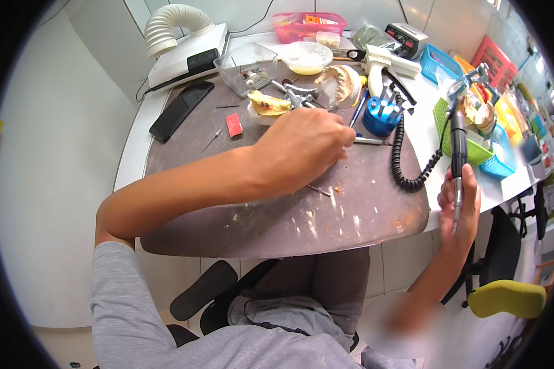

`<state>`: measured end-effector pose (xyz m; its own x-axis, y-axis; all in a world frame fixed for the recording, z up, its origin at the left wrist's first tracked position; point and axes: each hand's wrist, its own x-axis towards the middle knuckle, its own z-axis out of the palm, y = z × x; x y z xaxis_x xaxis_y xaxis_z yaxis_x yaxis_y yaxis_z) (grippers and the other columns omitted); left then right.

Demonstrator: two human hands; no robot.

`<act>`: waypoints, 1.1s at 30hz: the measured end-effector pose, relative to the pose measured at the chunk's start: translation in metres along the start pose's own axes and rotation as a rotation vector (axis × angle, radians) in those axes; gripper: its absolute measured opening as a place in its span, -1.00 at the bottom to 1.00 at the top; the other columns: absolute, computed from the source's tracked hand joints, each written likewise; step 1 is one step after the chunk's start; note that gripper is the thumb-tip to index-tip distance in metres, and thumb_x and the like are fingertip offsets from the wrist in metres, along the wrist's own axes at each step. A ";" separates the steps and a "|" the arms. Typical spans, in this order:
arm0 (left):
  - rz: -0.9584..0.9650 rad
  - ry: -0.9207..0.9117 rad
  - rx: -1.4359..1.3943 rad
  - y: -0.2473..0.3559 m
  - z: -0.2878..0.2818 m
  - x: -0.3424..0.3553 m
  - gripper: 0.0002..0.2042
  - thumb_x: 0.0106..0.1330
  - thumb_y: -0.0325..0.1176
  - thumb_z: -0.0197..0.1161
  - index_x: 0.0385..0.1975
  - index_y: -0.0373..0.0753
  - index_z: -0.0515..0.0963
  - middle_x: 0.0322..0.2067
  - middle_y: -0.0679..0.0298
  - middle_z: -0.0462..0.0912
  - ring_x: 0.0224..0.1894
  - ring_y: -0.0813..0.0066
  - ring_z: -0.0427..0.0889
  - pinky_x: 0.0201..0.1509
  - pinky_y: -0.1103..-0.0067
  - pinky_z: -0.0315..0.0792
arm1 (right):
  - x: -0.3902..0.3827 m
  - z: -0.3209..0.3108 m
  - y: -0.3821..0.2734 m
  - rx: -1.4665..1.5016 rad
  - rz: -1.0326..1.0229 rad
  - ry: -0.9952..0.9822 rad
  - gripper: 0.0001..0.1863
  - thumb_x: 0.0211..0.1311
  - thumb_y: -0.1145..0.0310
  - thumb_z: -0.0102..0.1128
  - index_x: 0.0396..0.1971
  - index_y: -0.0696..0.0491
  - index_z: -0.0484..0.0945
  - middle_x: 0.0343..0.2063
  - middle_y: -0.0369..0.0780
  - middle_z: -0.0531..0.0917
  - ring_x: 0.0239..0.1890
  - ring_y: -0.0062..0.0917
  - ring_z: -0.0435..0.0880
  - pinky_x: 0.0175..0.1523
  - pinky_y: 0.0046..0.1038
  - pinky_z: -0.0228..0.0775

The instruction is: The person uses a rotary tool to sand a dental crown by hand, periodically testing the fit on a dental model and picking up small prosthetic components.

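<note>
My right hand (460,200), off the right side of the table, is wrapped around a dark rotary handpiece (458,144) held upright. A black coiled cord (396,157) hangs beside it. My left hand (308,144) reaches across the table with its fingers pressed together; whatever they hold is hidden. Just beyond it are a plaster dental model (340,86) on a metal articulator (301,93) and a model part with yellow wax (269,104). A blue round bur holder (381,123) stands to their right. A red block (234,125) and a thin bur (212,140) lie left of my left hand.
A black phone (181,112) lies at the left edge. Farther back are a clear bin (228,79), a white bowl (308,58), a pink basket (289,31), a white hose unit (178,71) and a control box (407,40). Green (477,152) and blue baskets (440,58) crowd the right.
</note>
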<state>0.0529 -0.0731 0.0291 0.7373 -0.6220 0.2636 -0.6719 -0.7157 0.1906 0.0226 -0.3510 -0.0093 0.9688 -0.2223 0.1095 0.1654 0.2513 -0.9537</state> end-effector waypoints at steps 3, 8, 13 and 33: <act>0.011 -0.019 0.096 0.000 0.014 0.008 -0.89 0.12 -0.39 0.24 -0.45 -0.28 0.59 -0.42 0.13 0.58 -0.30 0.15 0.60 -0.22 0.34 0.48 | -0.003 -0.003 0.004 0.219 0.037 -0.136 -0.66 0.22 0.16 0.13 -0.35 0.17 0.39 -0.69 -0.30 0.41 -0.73 -0.80 0.28 -0.64 -0.78 0.10; -0.016 0.039 0.077 -0.001 0.023 0.009 -0.90 0.10 -0.40 0.23 -0.48 -0.28 0.51 -0.44 0.13 0.56 -0.31 0.14 0.59 -0.25 0.32 0.47 | -0.012 0.008 0.011 0.460 0.060 -0.350 -0.67 0.19 0.26 0.18 -0.28 0.12 0.25 -0.57 -0.27 0.39 -0.67 -0.77 0.30 -0.57 -0.76 0.20; 0.034 0.215 -0.028 -0.004 0.019 0.007 -0.90 0.07 -0.46 0.24 -0.44 -0.31 0.50 -0.47 0.16 0.53 -0.38 0.21 0.58 -0.30 0.39 0.46 | -0.019 0.031 0.017 0.550 0.020 -0.439 -0.69 0.22 0.26 0.18 -0.34 0.05 0.21 -0.59 -0.33 0.30 -0.65 -0.77 0.22 -0.59 -0.73 0.11; -0.512 0.075 -1.664 -0.031 -0.001 -0.095 -0.87 0.34 -0.45 0.14 -0.18 -0.33 0.47 -0.22 0.17 0.59 -0.18 0.50 0.60 -0.16 0.59 0.58 | -0.077 0.129 0.035 -0.050 -0.190 -0.350 -0.66 0.05 0.38 0.37 -0.25 0.25 0.49 -0.39 -0.10 0.57 -0.38 -0.46 0.67 -0.24 -0.54 0.53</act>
<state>0.0037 0.0087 -0.0012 0.9082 -0.4068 -0.0989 0.2246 0.2740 0.9351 -0.0229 -0.2040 -0.0148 0.9275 0.0763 0.3660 0.3469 0.1888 -0.9187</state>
